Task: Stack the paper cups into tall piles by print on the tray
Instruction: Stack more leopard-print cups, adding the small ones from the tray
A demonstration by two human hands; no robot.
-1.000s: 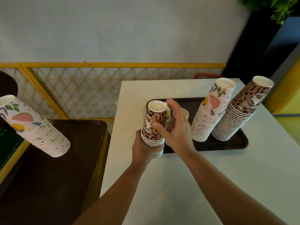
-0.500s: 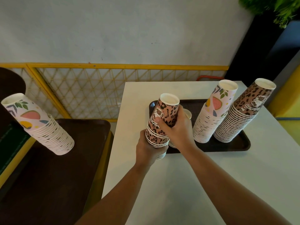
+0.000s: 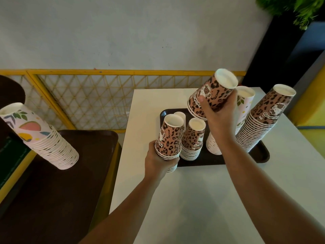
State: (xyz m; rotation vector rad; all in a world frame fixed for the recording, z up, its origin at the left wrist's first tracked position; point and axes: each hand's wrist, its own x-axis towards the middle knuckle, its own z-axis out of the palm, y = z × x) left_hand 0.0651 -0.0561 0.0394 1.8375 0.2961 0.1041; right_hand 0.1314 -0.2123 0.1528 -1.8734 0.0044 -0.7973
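Observation:
My right hand (image 3: 217, 115) grips a short stack of upside-down leopard-print cups (image 3: 213, 93), tilted and lifted above the dark tray (image 3: 262, 155). My left hand (image 3: 158, 160) holds another leopard-print stack (image 3: 169, 138) at the tray's front left corner. Beside it a short leopard stack (image 3: 192, 138) stands on the tray, with a white cup (image 3: 180, 115) behind. A tall fruit-print pile (image 3: 243, 106) is partly hidden by my right arm. A tall leopard pile (image 3: 262, 118) leans at the tray's right end.
The tray lies on a white table (image 3: 202, 199). To the left, a second dark tray (image 3: 70, 173) carries a tall leaning fruit-print pile (image 3: 38, 138). A yellow lattice fence (image 3: 105, 95) runs behind, and a plant (image 3: 295, 9) sits top right.
My right hand has lifted the upper part of the leopard stack off the stack in my left hand and carried it up and to the right. A short leopard stack behind is now uncovered.

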